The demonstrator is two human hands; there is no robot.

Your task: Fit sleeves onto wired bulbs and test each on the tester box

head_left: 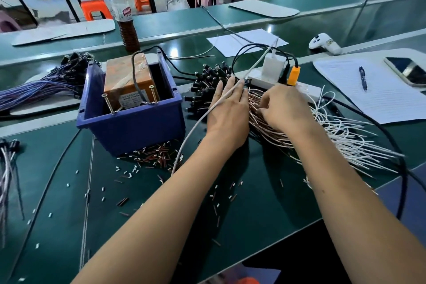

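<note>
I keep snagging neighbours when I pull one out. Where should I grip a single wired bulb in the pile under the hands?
Probably grip the black bulb head, not the leads. The heads splay apart at the pile's far-left edge, while the wires lie tangled under both hands. Come from the left, beside the blue bin, pinching one outer head with the left hand.

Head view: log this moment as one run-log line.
stage: picking from wired bulbs | left hand: flat on pile | right hand: fingers curled in wires | tester box: untouched

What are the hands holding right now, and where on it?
Right hand pinches thin copper-coloured wire leads partway along the bundle. Left hand lies flat beside them, fingers touching the black bulb ends, gripping nothing visible.
</note>
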